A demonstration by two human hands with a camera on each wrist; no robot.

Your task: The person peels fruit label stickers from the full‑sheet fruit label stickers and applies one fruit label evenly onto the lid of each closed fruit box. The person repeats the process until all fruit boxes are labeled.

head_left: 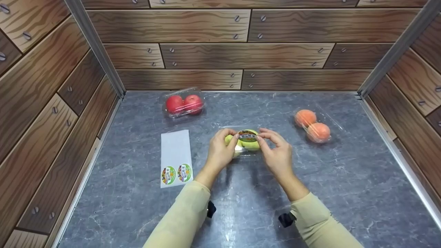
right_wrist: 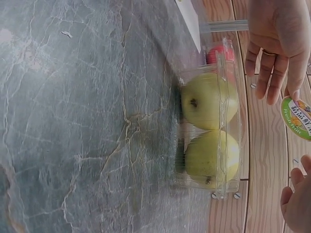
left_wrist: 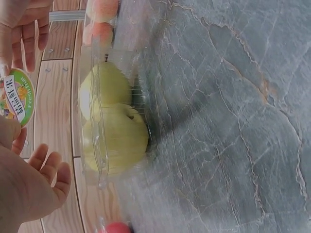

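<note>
An oval, colourful fruit label sticker (head_left: 247, 135) is stretched between both hands, above a clear plastic clamshell box (head_left: 246, 151). Thumb and forefinger of my left hand (head_left: 221, 146) pinch its left edge. My right hand (head_left: 278, 153) pinches the right edge; in the right wrist view that side of the sticker (right_wrist: 297, 119) runs out of frame. Two yellow-green fruits (left_wrist: 114, 138), like apples or pears, lie inside the closed box. Both wrist views show a gap between the sticker and the box lid. The other fingers of each hand are loosely bent.
To the left lies a white backing sheet (head_left: 175, 148) with two more stickers (head_left: 184, 172) at its near end. A clear box of two red fruits (head_left: 193, 104) stands back left. Another with two orange fruits (head_left: 318, 132) is at right. Wood-patterned walls (head_left: 203, 55) enclose the grey tabletop (head_left: 131, 210).
</note>
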